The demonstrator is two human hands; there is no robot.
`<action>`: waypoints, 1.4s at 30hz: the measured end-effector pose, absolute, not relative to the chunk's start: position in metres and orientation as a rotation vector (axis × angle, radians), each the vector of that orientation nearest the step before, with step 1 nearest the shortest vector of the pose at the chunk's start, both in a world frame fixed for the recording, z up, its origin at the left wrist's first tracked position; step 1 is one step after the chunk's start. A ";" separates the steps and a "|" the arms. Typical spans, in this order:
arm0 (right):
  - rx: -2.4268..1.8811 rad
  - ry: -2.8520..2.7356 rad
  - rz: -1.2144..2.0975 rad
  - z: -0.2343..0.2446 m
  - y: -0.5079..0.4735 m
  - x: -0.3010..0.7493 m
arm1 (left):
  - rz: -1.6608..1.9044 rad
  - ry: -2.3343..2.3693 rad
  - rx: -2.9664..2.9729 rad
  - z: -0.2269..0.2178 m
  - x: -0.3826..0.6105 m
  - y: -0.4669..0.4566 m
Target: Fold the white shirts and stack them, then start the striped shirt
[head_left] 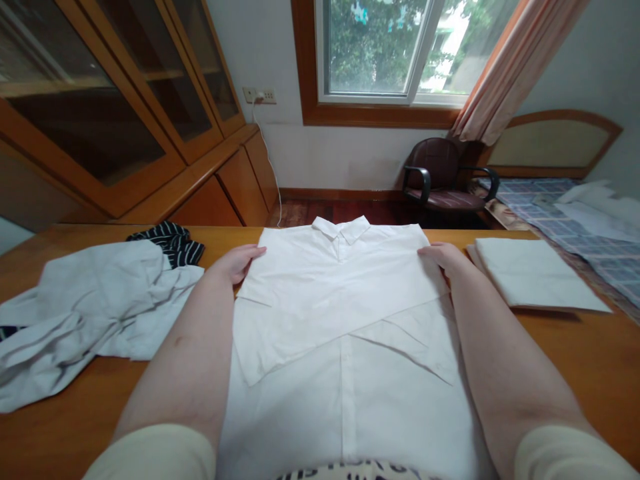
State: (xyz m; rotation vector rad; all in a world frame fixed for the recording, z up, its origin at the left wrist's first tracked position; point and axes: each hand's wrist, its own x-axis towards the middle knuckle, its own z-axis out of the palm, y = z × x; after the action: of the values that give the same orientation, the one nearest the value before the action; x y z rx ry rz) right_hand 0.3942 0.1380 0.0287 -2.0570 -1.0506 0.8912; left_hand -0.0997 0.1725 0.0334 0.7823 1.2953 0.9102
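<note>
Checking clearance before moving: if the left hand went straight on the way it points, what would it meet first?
The white collared shirt: the left hand points inward, its fingers at the shirt's side edge. How far they overlap it is unclear.

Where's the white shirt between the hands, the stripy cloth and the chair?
White shirt [341, 293], head view: the middle of its upper part.
Stripy cloth [173, 241], head view: its larger visible part.
Chair [436, 163], head view: its backrest.

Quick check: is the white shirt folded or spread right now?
The white shirt is partly folded: its sleeves lie across the front, hiding part of the button strip, while the lower body lies flat.
</note>
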 end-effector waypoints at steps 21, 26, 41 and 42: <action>-1.797 -0.804 1.295 0.040 0.128 0.399 | 0.871 1.323 0.813 0.029 -0.105 0.172; -1.762 -0.777 1.336 0.042 0.129 0.397 | 0.873 1.378 0.814 0.032 -0.100 0.173; -1.837 -1.080 1.046 0.072 0.073 0.412 | 0.963 1.634 1.220 0.067 -0.123 0.110; -1.864 -1.092 0.964 0.069 0.066 0.411 | 0.913 1.666 1.214 0.066 -0.124 0.101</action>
State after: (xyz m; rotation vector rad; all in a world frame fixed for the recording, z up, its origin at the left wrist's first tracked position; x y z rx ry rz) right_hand 0.4107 0.0657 0.0695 -1.8642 -1.0915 0.9640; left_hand -0.1245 0.1014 0.0656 1.2138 1.6664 0.9129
